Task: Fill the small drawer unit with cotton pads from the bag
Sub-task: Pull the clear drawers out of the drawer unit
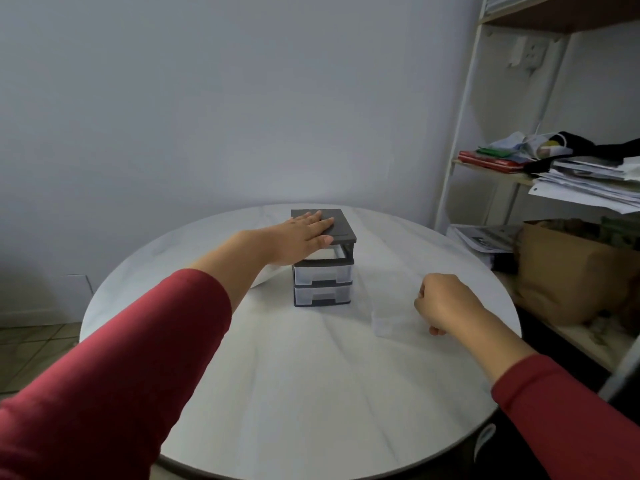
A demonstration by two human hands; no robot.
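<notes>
Tabletop [277, 375]: L hand [304, 233] flat atop drawer unit [322, 275]

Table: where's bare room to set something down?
Free: the wide near half of the table, in front of the drawer unit; also the far-right stretch beyond the right hand. Crowded: centre, where the left hand lies flat on the unit, and the clear drawer beside the right hand.

A single wide-angle view from the person's head looks forward and down, close over the round white marbled tabletop [311, 375], facing a plain pale wall [207, 98]; a white-framed shelf rack [459, 133] lines the right edge.
</notes>
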